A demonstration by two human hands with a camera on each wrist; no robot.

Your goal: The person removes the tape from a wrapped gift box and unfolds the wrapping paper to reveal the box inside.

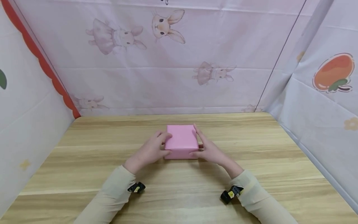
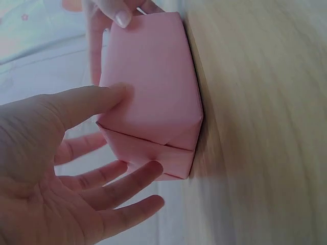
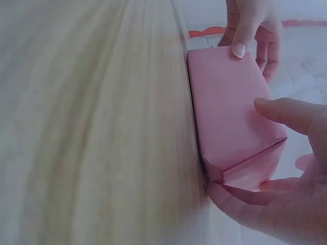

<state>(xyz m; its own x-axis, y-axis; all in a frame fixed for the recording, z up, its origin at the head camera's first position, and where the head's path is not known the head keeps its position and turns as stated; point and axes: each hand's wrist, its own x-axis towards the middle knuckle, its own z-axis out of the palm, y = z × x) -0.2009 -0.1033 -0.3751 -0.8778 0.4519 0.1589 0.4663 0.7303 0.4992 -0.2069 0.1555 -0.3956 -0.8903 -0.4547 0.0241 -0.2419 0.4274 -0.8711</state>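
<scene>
A box wrapped in plain pink paper (image 1: 182, 137) sits on the wooden table between both hands. My left hand (image 1: 151, 150) grips its left end, thumb on the near face and fingers spread along the end. At the opposite end, my right hand (image 1: 211, 151) holds the box with its thumb on the near face and a finger reaching along the top edge. Folded paper flaps show on the left end (image 2: 145, 150) in the left wrist view. A similar slanting fold (image 3: 255, 166) crosses the right end in the right wrist view.
The light wood-grain table (image 1: 179, 189) spreads around the box. Behind it hangs a pink cloth (image 1: 167, 87) printed with rabbits, with white printed cloths at the left (image 1: 30, 124) and right (image 1: 321, 115). Each sleeved forearm carries a small black wrist device (image 1: 231, 193).
</scene>
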